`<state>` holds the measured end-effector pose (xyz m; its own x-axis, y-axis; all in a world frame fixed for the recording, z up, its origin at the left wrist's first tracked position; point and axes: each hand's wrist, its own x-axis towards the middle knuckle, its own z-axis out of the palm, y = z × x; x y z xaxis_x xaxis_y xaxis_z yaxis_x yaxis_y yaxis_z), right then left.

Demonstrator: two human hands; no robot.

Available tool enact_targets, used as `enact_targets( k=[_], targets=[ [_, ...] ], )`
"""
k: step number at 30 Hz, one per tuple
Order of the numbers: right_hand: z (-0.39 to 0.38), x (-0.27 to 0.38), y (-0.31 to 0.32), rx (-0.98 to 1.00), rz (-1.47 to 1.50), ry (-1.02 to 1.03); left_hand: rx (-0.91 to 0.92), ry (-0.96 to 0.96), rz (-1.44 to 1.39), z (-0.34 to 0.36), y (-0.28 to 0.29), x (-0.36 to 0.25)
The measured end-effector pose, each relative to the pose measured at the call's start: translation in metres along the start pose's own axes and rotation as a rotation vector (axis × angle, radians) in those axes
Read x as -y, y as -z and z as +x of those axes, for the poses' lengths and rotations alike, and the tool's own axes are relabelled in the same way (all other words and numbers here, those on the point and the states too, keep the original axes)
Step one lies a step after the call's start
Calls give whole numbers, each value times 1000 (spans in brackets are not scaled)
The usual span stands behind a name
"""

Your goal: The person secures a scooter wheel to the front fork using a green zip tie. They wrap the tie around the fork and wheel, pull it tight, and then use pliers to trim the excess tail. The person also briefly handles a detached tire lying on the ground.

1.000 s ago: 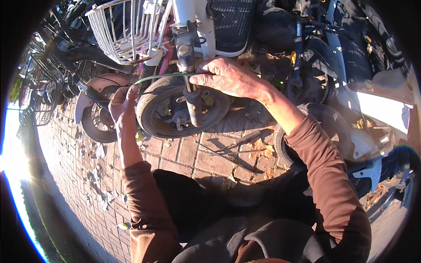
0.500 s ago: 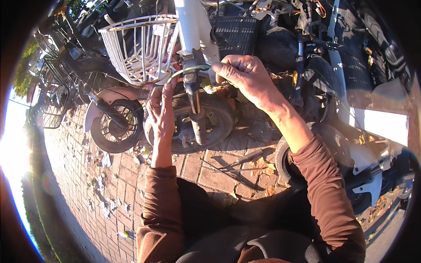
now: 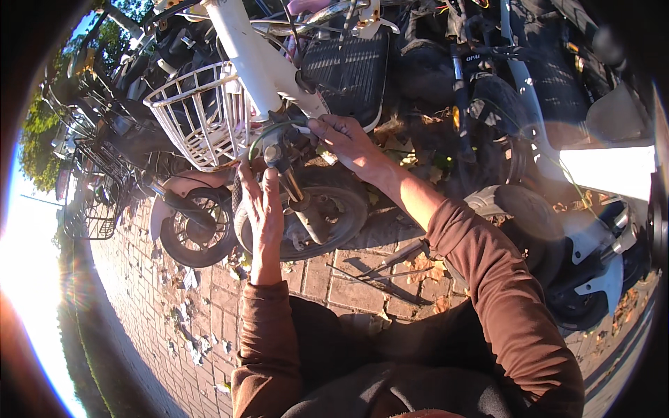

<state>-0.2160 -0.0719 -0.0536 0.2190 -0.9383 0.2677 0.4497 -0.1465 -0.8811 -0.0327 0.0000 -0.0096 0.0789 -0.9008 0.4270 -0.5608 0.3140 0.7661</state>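
Both my hands are at a white scooter column (image 3: 240,52), just above its fork (image 3: 310,223) and front wheel (image 3: 348,216). A thin green cable (image 3: 279,123) arches across the top of the fork. My right hand (image 3: 348,146) pinches the cable's right part with curled fingers. My left hand (image 3: 263,202) is at its lower left part, fingers closed on it and partly hidden, beside a white wire basket (image 3: 195,125). On the paving below lie thin metal rods (image 3: 373,277) and a longer handled tool (image 3: 401,256).
Scooters and bikes crowd round, with a pale-fendered front wheel (image 3: 198,230) at left and a white-bodied scooter (image 3: 603,167) at right. Brick paving (image 3: 160,299) with dry leaves stretches to the lower left, toward a green strip and glaring sunlight.
My left hand has moved right, in toward the fork top, the cable now bending downward more tightly. The white column leans more to the left in view, and the surroundings have shifted.
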Motion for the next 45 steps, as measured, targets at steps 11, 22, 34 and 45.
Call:
enact_targets(
  k=[11,22,34,45],
  targets=[
    [-6,-27,-28,-36,-111,36,318,209,-519,21,-13,-15],
    [-16,-10,-41,88,-15,-213,481,316,-868,26,-10,9],
    [-13,-7,-8,337,-748,-132,512,319,-849,36,-15,19],
    [0,39,10,135,-420,-98,258,191,-454,36,-31,39]
  ],
)
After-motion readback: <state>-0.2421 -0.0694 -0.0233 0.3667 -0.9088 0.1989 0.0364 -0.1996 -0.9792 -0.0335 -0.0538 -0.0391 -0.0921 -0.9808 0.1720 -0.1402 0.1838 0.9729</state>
